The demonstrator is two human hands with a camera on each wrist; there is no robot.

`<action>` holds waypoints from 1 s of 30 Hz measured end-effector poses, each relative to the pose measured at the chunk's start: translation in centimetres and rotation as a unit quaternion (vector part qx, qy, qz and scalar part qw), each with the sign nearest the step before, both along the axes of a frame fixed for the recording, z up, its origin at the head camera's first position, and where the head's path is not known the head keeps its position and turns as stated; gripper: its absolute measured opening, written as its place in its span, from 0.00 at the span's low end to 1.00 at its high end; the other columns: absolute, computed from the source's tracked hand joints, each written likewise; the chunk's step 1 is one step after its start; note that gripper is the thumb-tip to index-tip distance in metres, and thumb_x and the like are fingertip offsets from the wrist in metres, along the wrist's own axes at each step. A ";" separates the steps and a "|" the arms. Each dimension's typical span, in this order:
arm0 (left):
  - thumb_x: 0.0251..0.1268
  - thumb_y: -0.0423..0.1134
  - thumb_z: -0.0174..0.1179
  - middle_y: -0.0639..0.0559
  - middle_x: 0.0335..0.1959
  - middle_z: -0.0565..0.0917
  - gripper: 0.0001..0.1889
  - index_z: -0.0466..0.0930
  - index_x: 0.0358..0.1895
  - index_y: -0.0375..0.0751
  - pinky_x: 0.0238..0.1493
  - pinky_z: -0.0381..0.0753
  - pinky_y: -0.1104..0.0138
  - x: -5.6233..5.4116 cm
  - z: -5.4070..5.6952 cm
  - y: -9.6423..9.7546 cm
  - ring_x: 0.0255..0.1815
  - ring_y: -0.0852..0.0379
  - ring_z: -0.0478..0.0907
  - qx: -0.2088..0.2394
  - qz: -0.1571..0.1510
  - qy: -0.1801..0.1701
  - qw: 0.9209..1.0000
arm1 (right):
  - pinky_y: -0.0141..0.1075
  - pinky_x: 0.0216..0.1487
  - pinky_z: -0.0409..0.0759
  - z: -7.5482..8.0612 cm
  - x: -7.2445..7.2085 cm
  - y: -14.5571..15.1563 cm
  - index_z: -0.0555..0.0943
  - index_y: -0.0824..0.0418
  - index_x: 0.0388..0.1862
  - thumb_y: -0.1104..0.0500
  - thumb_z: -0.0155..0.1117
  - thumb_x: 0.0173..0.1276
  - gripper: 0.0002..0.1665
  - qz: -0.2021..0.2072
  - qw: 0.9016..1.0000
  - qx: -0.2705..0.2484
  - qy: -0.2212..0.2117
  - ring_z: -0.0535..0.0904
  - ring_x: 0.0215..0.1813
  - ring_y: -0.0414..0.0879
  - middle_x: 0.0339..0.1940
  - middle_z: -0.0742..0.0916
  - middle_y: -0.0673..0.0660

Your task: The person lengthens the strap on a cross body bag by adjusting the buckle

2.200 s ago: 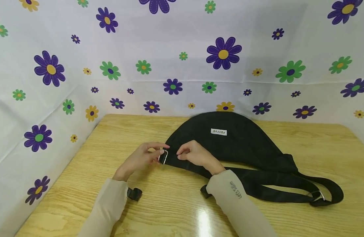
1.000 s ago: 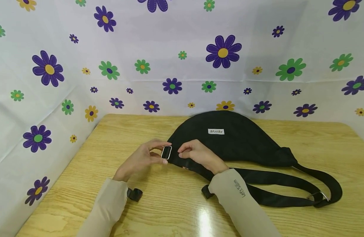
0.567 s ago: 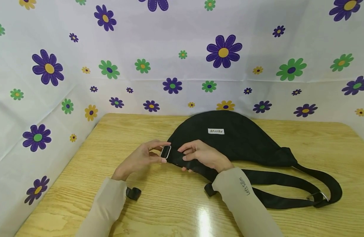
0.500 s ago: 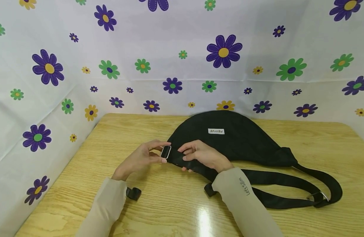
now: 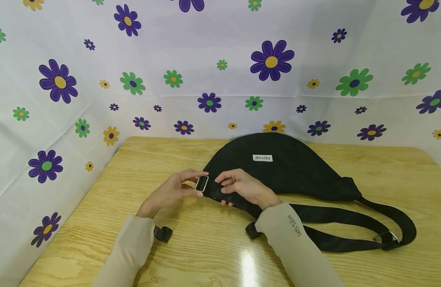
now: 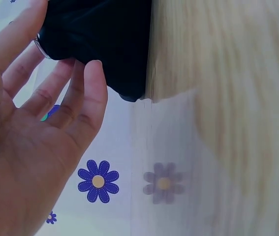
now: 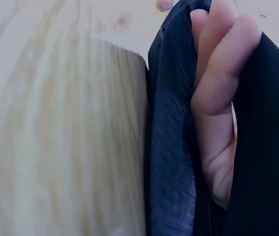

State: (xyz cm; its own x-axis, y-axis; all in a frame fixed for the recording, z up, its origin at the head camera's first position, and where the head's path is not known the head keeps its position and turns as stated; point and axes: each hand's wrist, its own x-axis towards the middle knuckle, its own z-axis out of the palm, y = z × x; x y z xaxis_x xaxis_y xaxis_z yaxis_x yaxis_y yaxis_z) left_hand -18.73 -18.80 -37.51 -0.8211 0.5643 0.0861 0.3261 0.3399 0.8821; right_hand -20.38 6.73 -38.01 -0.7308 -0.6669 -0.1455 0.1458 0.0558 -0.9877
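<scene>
A black crescent-shaped waist bag [image 5: 288, 171] with a white label [image 5: 262, 158] lies on the table in the head view. At its left end my left hand [image 5: 170, 191] pinches a silver rectangular buckle [image 5: 207, 184] between thumb and fingers. My right hand [image 5: 247, 187] grips the black strap [image 5: 247, 206] just right of the buckle, its thumb on top and fingertips showing below. The left wrist view has my left fingers [image 6: 96, 93] at the edge of the black fabric [image 6: 100, 39]. In the right wrist view, my right fingers [image 7: 223, 73] lie between layers of dark fabric [image 7: 173, 147].
The strap's long loop [image 5: 335, 215] runs to the right, with a second metal buckle [image 5: 394, 236] near its bend. Beneath lies a light wooden table [image 5: 191, 247]. A white flower-print cloth [image 5: 220, 79] stands behind it and to the left.
The buckle has turned flatter towards the head camera. My right hand has slid slightly right, its pinched fingertips now spread along the strap, whose flat face shows. The bag has shifted slightly.
</scene>
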 end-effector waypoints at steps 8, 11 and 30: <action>0.62 0.24 0.68 0.39 0.59 0.78 0.28 0.76 0.67 0.32 0.52 0.82 0.60 0.2 0.0 0.1 0.54 0.45 0.76 0.021 -0.009 0.002 1.000 | 0.34 0.26 0.78 0.1 0.3 -1.1 0.73 0.77 0.56 0.77 0.52 0.71 0.15 -0.019 1.000 -0.023 -0.008 0.83 0.26 0.47 0.36 0.86 0.60; 0.61 0.24 0.69 0.39 0.58 0.78 0.28 0.76 0.66 0.30 0.52 0.83 0.59 0.2 0.0 0.3 0.53 0.45 0.76 0.027 -0.014 0.002 1.000 | 0.34 0.26 0.77 0.2 0.5 -1.6 0.75 0.75 0.52 0.78 0.53 0.70 0.13 -0.024 0.999 -0.038 -0.018 0.83 0.25 0.46 0.36 0.87 0.60; 0.65 0.28 0.69 0.40 0.62 0.78 0.28 0.75 0.68 0.33 0.54 0.81 0.60 0.2 0.1 0.2 0.55 0.45 0.78 0.015 0.013 0.010 1.000 | 0.36 0.31 0.81 0.4 -0.1 0.6 0.71 0.78 0.61 0.75 0.52 0.74 0.18 0.045 0.998 -0.017 -0.036 0.85 0.31 0.49 0.43 0.88 0.64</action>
State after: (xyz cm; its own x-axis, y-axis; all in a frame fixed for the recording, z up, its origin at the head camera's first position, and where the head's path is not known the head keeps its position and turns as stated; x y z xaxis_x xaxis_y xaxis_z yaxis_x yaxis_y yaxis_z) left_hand -18.54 -18.56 -37.44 -0.8337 0.5391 0.1196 0.3351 0.3219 0.8855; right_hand -20.48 7.36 -37.64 -0.6564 -0.7347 -0.1714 0.2121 0.0383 -0.9765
